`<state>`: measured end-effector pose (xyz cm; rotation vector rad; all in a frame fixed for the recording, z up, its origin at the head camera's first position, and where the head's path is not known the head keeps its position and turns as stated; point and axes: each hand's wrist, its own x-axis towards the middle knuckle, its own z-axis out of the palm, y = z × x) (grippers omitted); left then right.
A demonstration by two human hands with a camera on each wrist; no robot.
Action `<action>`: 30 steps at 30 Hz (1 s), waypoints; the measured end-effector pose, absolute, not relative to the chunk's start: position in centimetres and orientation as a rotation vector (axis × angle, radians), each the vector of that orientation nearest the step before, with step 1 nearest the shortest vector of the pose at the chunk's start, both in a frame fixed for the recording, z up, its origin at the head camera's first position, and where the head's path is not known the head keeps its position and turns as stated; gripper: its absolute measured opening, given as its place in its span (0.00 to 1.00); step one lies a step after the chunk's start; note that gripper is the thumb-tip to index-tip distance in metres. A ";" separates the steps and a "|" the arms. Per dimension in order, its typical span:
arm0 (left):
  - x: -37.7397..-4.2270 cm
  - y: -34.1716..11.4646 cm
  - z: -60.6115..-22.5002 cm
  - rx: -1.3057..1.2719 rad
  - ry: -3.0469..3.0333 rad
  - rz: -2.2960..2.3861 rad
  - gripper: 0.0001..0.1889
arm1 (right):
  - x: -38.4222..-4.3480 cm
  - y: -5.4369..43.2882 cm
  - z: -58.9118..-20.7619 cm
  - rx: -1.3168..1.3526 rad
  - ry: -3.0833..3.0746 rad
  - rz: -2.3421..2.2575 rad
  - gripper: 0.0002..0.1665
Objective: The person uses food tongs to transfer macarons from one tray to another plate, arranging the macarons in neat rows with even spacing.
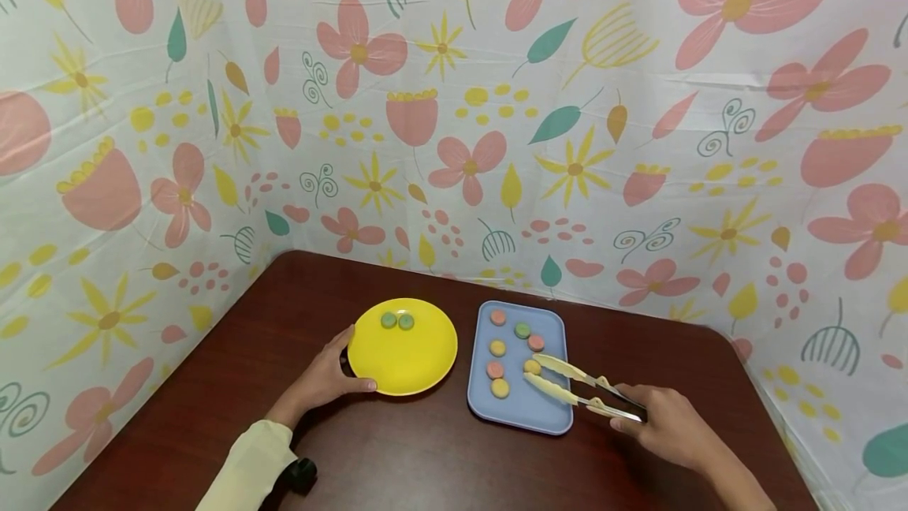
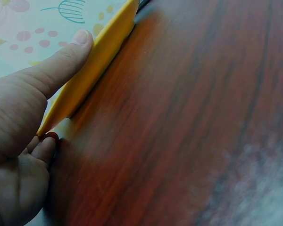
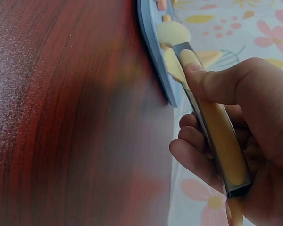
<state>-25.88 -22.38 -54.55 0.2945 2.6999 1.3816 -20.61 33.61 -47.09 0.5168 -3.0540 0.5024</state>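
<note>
The left hand (image 1: 328,373) gripped the yellow plate (image 1: 404,361) at its left rim, with the thumb laid over the edge. The right hand (image 1: 670,424) held the tongs (image 1: 567,370) by the metal handle, with the thumb pressed along it. The cream tips of the tongs stood slightly apart over the blue tray (image 1: 521,410); a yellow disc (image 1: 532,367) was located between them. Contact between tips and disc could not be determined.

Six further discs lay on the tray: three pink discs (image 1: 498,318), two other yellow discs (image 1: 500,389) and one green disc (image 1: 522,330). Two pale green discs (image 1: 388,320) were positioned side by side near the far rim of the plate. The plate sat left of the tray, apart from it, on the dark brown table (image 1: 411,456). A floral sheet (image 1: 468,235) bordered the table
</note>
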 end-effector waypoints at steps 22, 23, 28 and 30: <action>-25.9 -22.4 -54.6 0.300 2.689 1.404 0.66 | -21.4 33.6 -45.6 0.581 -2.955 0.537 0.25; -25.9 -22.4 -54.6 0.300 2.687 1.406 0.66 | -21.6 33.5 -45.4 0.591 -2.942 0.544 0.25; -25.9 -22.4 -54.7 0.294 2.689 1.405 0.66 | -22.4 32.8 -44.3 0.644 -2.892 0.525 0.23; -25.9 -22.3 -54.6 0.288 2.689 1.399 0.66 | -22.8 32.4 -43.8 0.662 -2.886 0.508 0.23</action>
